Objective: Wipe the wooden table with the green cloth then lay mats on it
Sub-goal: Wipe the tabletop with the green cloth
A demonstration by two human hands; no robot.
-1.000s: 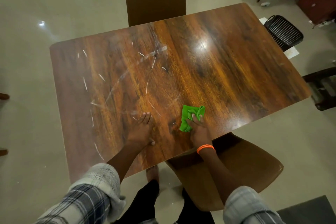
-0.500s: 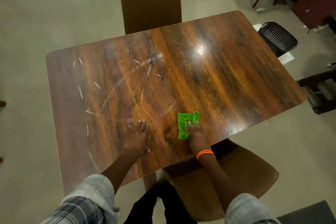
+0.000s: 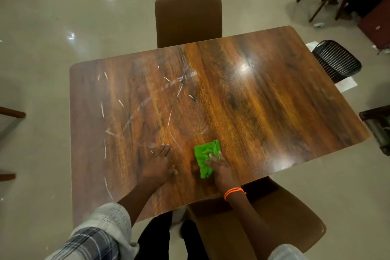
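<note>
The right hand has drawn the green cloth a little toward the left hand over the last second, a short sideways stroke along the near edge of the worktop; the left hand itself has barely shifted. That reads as the wiping step still under way, and early: pale streaks arc across the wood ahead of and beyond the left hand, none of them reached by the cloth yet, and no mats are in view.

The right hand lies flat, fingers straight and spread, pressing down on the near-right part of the cloth without curling around it. The left hand is likewise flat and spread on the bare wood, just beside the cloth, holding nothing and seemingly bracing.

The cloth is bunched into a rough oblong, and its long axis runs away from the person, tilted slightly right at the far end, so it points from the right wrist out past the fingertips. Most of it shows ahead and left of those fingers.
</note>
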